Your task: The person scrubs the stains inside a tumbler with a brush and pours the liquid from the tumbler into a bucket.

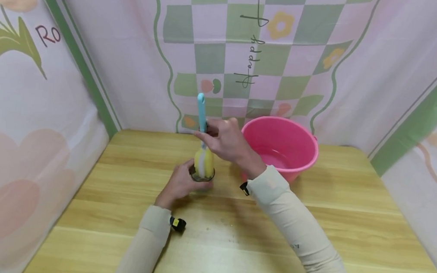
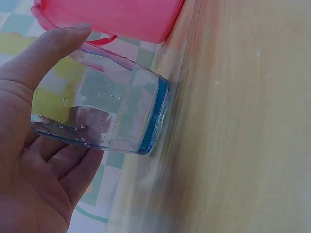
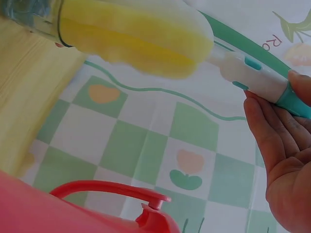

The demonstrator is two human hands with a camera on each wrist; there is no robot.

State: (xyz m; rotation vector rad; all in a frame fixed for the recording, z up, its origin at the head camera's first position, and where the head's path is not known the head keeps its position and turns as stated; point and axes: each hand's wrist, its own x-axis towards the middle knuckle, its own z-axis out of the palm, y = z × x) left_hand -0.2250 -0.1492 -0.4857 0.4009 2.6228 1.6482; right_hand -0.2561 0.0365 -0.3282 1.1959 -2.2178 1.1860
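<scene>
A clear drinking glass [image 2: 104, 109] with a blue band near its base stands on the table, and droplets cling to its wall. My left hand [image 1: 183, 180] grips it, thumb on one side and fingers on the other. Above it, my right hand [image 1: 227, 139] holds a sponge brush by its turquoise and white handle [image 3: 262, 80]. The handle points up, and the yellow and white sponge head [image 1: 204, 163] reaches down into the glass's mouth. In the right wrist view, part of the sponge still shows outside the rim.
A pink bucket [image 1: 276, 141] stands to the right of the glass near the table's back edge, its handle [image 3: 112, 187] hanging at the side. Small water drops lie on the wooden table [image 1: 271, 249]. A patterned cloth [image 1: 244, 60] hangs behind.
</scene>
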